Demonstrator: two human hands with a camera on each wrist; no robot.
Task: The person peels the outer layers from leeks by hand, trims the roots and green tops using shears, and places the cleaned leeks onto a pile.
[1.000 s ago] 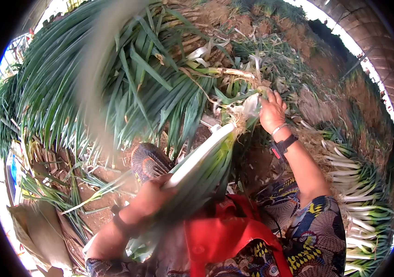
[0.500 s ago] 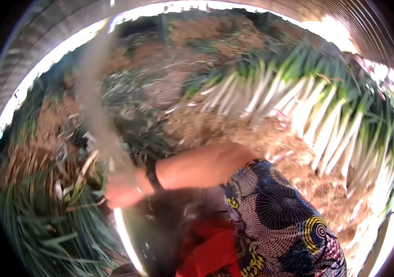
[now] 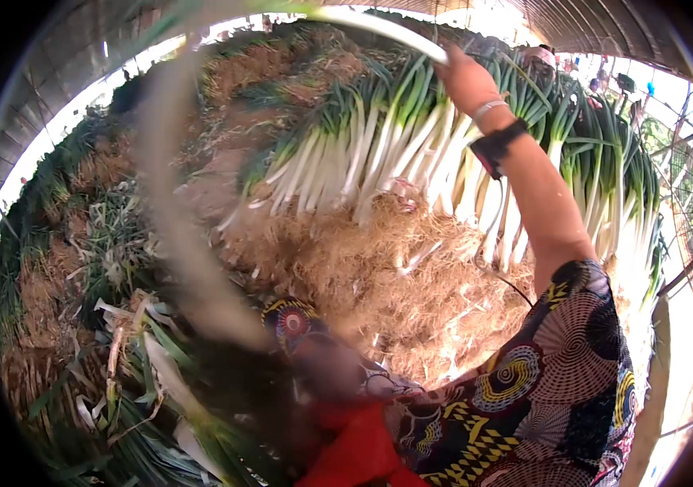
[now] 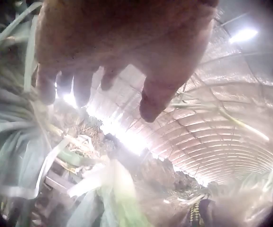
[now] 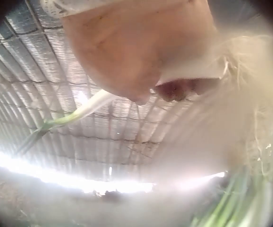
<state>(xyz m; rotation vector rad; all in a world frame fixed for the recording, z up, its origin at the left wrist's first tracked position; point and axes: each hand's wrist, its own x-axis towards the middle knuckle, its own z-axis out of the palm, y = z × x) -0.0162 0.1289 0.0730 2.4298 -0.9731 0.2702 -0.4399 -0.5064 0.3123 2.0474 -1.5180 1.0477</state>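
Note:
Raised at the top right in the head view, my right hand [image 3: 470,85] grips a leek [image 3: 387,26] by its white shank. The leek stretches left, its green leaves running past the upper edge. In the right wrist view the right hand [image 5: 141,52] has curled fingers around the leek [image 5: 94,103], and pale roots show on the other side. My left hand [image 4: 127,42] fills the top of the left wrist view, its fingers loosely extended with nothing in them. Below it lie leek leaves and a pale leek [image 4: 120,182].
A long row of leeks [image 3: 371,146] lies past the right arm, white shanks and roots toward me. More leeks [image 3: 172,381] are piled at the lower left. Dry roots and soil cover the ground [image 3: 346,268]. A curved tunnel roof [image 5: 37,75] arches overhead.
The view has swung right from the leek pile to the row. The right hand has risen from the pile and now holds a leek up. The left hand no longer holds the leek bundle.

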